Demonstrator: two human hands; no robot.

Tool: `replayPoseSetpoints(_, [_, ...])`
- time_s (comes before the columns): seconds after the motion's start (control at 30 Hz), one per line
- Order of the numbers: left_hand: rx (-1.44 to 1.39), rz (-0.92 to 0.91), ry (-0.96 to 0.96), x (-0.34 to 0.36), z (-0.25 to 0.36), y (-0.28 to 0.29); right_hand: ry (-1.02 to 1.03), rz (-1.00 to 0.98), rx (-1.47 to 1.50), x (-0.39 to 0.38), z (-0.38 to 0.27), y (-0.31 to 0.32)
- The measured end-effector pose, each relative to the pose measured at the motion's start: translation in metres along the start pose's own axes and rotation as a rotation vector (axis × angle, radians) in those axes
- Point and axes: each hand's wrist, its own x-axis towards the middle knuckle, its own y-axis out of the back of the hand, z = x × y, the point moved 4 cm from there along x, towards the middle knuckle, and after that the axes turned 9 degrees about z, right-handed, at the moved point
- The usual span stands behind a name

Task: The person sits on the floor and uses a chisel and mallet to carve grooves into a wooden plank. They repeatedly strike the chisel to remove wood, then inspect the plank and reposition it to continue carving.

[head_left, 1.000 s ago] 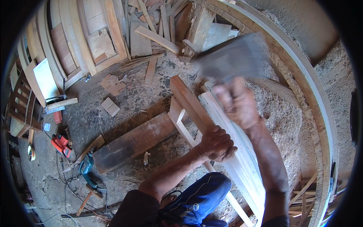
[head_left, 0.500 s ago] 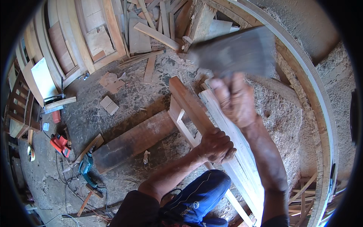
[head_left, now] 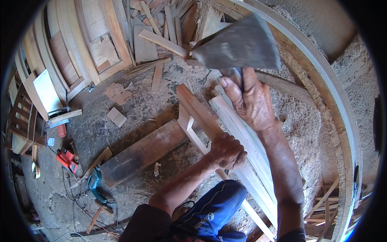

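Hatchet (head_left: 242,46), upper frame, right of centre: dark scuffed metal, flared wedge-shaped blade; right hand (head_left: 254,101) curled tight round its handle. Square-edged reddish-brown wooden bar (head_left: 199,112) slants mid-frame, left hand (head_left: 227,151) clenched around it. Pale planks (head_left: 254,161) alongside; mottled grey floor (head_left: 141,101) at left.

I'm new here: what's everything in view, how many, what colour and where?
Hatchet: one, grey, upper right
Squared timber: one, brown, centre
Pale boards: several, whitish, right of timber
Plank: one, dark, floor
Power tool: one, teal, at plank's left end
Second tool: one, red, far left
Wood offcuts: many, brown, top
Panelled frames: several, tan, upper left
Trousers: one pair, blue, bottom
Left grip: one, bare, on timber
Right grip: one, bare, on hatchet
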Motion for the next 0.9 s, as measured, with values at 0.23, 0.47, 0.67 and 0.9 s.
replayPoseSetpoints(0.23, [-0.007, -0.023, 0.03, 0.0, -0.001, -0.008, -0.083, -0.556, -0.43, -0.047, 0.048, -0.046])
replayPoseSetpoints(0.47, [0.098, -0.291, 0.094, -0.036, -0.029, -0.021, -0.497, -0.243, -0.202, -0.193, 0.045, 0.092])
replayPoseSetpoints(0.67, [0.149, -0.715, 0.002, 0.012, 0.018, -0.02, -0.948, 0.331, -0.09, -0.421, -0.05, 0.229])
replayPoseSetpoints(0.9, [-0.098, -1.518, -0.254, 0.014, 0.249, -0.116, -1.617, 0.83, -0.306, -0.634, -0.121, 0.278])
